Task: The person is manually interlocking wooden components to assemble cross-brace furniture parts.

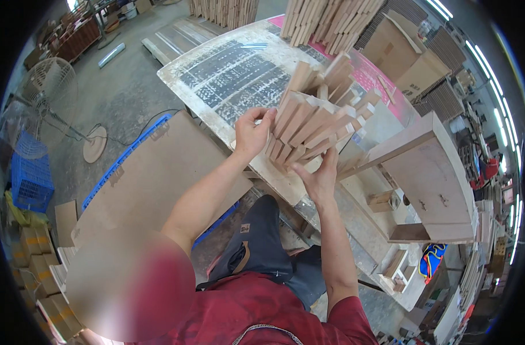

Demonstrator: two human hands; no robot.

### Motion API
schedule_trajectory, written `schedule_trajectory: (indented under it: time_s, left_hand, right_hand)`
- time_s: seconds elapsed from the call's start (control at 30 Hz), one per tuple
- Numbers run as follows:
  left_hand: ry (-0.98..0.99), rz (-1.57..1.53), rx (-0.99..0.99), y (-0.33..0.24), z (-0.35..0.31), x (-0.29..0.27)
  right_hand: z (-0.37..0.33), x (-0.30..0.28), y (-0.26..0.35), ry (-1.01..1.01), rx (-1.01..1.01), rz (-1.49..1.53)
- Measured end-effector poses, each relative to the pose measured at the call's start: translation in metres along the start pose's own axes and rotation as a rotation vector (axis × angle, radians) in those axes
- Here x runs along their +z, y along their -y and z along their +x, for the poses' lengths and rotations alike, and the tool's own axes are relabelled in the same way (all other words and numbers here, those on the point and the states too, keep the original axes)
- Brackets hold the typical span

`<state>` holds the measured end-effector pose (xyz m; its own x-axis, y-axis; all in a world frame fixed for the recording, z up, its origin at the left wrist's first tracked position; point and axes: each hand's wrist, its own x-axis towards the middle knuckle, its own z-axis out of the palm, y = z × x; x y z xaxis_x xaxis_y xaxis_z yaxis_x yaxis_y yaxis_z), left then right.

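A bundle of pale wooden blocks (pixel 307 129) stands upright on the worktable in front of me, its rows of cut ends facing up and toward me. My left hand (pixel 253 133) presses on the bundle's left side, fingers bent against the upper blocks. On the lower right, my right hand (pixel 321 179) grips the bundle, with its thumb across the front and its fingers along the right side. Some fingertips are hidden by the wood. Behind these blocks stand more wooden pieces (pixel 300 76), partly covered by the front rows.
Taller stacks of wooden strips (pixel 331 23) stand at the table's far end. A wooden box-like frame (pixel 429 178) rises to my right, beside a small wooden jig (pixel 397 270). Left lies a brown board (pixel 164 167) over a blue edge. A standing fan (pixel 47 103) is farther left.
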<state>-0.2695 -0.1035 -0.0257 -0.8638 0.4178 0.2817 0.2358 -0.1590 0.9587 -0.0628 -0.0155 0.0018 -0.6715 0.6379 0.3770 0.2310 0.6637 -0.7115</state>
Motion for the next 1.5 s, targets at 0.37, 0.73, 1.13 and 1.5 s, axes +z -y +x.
schedule_trajectory:
  time_s: [0.37,0.73,1.13,1.5]
  left_hand:
    - [0.087,-0.064,0.235,-0.003,-0.002,-0.018]
    - [0.233,-0.296,0.145,0.016,-0.011,0.022]
    - [0.426,-0.437,-0.108,0.013,0.039,0.013]
    - [0.530,-0.610,-0.146,0.026,0.055,0.016]
  right_hand:
    - [0.001,0.004,0.012,-0.012,0.050,-0.055]
    - [0.014,0.000,0.043,0.201,0.131,-0.661]
    - [0.006,-0.004,0.010,0.187,0.216,-0.059]
    - [-0.006,-0.009,0.001,0.146,0.380,0.053]
